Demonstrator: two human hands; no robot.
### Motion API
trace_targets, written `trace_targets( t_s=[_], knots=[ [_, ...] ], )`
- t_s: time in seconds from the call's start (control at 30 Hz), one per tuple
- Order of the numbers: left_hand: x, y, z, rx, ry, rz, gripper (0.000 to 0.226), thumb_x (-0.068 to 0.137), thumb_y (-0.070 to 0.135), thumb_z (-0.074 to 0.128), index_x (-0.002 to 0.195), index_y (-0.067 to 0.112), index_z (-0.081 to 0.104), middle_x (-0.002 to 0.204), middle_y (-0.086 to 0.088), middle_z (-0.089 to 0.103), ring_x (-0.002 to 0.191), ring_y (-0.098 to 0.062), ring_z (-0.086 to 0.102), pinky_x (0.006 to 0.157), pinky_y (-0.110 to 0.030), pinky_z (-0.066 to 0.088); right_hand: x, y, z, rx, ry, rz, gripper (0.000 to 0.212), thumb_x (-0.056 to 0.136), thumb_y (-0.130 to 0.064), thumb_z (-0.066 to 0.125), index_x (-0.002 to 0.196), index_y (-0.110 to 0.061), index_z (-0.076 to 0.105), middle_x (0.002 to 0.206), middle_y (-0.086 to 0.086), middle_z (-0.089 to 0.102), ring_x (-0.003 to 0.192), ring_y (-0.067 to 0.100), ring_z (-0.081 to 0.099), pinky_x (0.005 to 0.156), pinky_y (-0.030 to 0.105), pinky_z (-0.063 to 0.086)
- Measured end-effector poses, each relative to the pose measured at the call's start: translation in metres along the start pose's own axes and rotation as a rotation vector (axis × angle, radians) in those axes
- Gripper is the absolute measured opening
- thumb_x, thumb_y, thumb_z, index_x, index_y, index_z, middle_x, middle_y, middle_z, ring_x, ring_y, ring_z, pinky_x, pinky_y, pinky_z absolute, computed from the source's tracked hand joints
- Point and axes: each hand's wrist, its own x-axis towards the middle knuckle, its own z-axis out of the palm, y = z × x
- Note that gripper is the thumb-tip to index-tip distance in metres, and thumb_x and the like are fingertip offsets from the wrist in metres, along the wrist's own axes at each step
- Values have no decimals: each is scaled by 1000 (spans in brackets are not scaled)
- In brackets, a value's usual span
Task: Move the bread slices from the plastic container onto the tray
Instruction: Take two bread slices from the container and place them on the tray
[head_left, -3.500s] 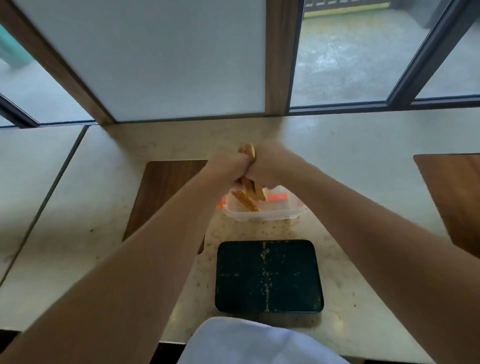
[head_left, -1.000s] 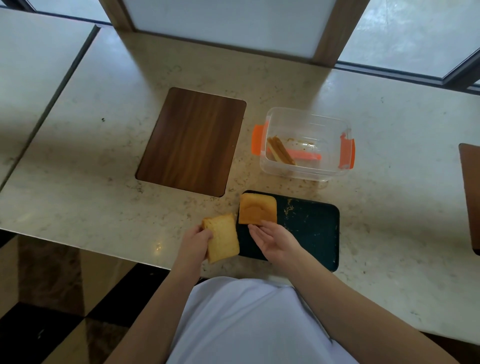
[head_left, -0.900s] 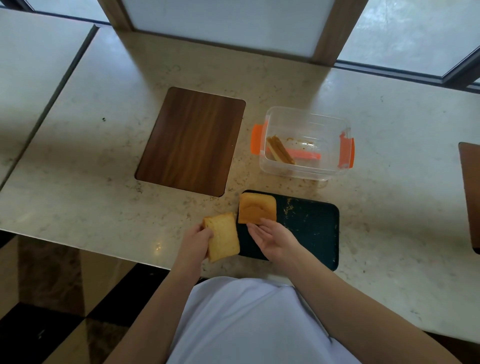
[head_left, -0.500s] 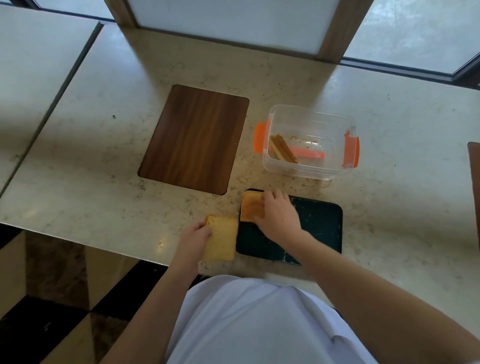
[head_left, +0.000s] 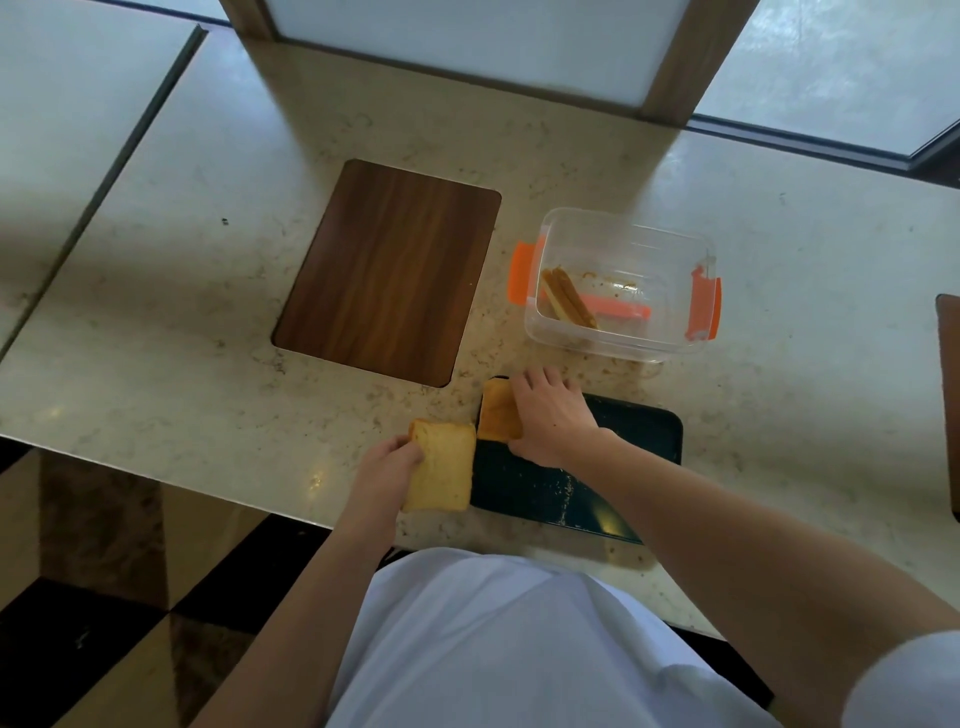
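Left hand (head_left: 387, 470) grips a bread slice (head_left: 441, 465) just left of the dark tray (head_left: 634, 441). Right hand (head_left: 550, 415) lies flat on another slice (head_left: 496, 410) at the tray's ten o'clock corner. Plastic container (head_left: 623, 283) at twelve holds more bread (head_left: 566, 299).

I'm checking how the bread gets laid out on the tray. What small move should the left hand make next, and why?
Probably slide right and set its slice down. The left hand holds a bread slice at the dark tray's left edge, mostly over the counter, while the right hand rests on another slice in the far left corner. The near part looks free.
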Motion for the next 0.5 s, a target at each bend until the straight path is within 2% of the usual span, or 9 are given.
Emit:
trace_targets(
  t_s=[0.1,0.23,0.5],
  knots=[
    [4,0,2,0,0,5,19,94,17,51,105,20,66,113,-11,67,106,-32,62,97,-59,50,2,0,-1,8,-3,22,88,67,-46,80,138,-13,41,133,11,50,124,34,45,101,51,43],
    [8,-4,4,2,-9,14,29,94,16,51,119,14,64,119,-13,64,112,-34,59,101,-60,47,-1,1,3,6,11,51,86,65,-46,80,136,-12,43,130,11,51,122,34,46,101,52,44],
    [14,-8,7,-14,-41,-1,32,94,16,52,125,14,60,121,-12,62,113,-33,57,102,-60,46,2,1,-1,-21,26,21,81,71,-46,79,134,-10,45,130,12,52,120,35,47,98,50,46]
  ],
)
